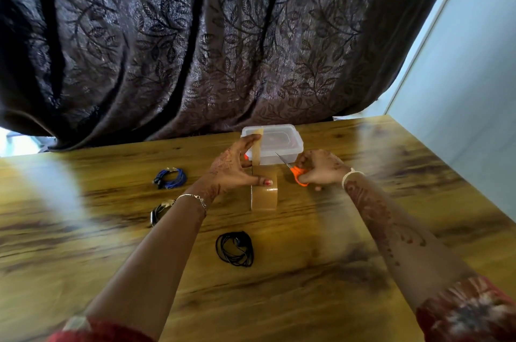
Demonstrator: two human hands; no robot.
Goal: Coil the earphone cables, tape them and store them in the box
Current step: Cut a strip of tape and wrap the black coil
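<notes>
A brown tape roll (264,193) stands on edge in the middle of the wooden table (335,244). My left hand (234,168) holds a strip of tape (257,148) pulled upward from the roll, with the thumb resting on the roll. My right hand (318,170) grips orange-handled scissors (296,171), blades pointing toward the strip. A clear plastic box (282,143) with its lid on sits just behind. A coiled black earphone cable (235,249) lies near me. A coiled blue cable (169,178) lies to the left.
A third dark coiled cable (159,212) lies left of my left forearm, partly hidden by it. A dark leaf-patterned curtain (195,42) hangs behind the table's far edge. A pale wall (474,107) runs along the right side of the table.
</notes>
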